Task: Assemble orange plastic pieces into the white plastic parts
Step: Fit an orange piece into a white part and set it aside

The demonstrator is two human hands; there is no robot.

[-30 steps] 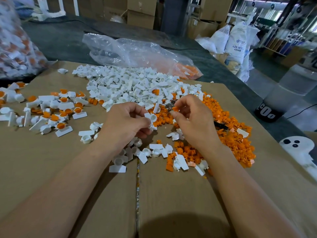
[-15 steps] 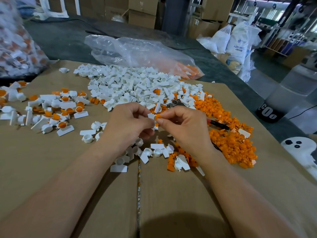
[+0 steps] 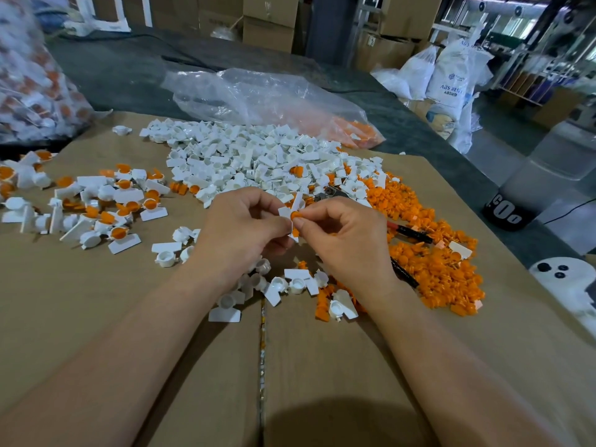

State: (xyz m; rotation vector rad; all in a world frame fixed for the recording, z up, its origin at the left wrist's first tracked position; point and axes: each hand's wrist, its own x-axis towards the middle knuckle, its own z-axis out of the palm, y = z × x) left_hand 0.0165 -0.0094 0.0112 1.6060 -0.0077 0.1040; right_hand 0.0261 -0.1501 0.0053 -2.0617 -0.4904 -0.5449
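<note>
My left hand [image 3: 240, 229] pinches a white plastic part [image 3: 293, 209] with a flat tab, held above the cardboard. My right hand [image 3: 343, 235] pinches a small orange piece [image 3: 295, 215] against the white part's cup. The two hands meet at the middle of the view. Behind them lies a big heap of white parts [image 3: 258, 156]. A heap of orange pieces [image 3: 432, 259] spreads to the right. To the left lies a group of white parts fitted with orange pieces [image 3: 106, 204].
Everything lies on brown cardboard [image 3: 96, 317] with a seam down the middle. Black-handled pliers [image 3: 409, 235] lie among the orange pieces. A clear plastic bag [image 3: 267, 98] lies at the back, another filled bag [image 3: 35, 79] at far left. Loose white parts [image 3: 290, 285] sit under my hands.
My right hand came left from the orange heap with an orange piece and now holds it against the white part in my left hand. The left hand barely moved.
</note>
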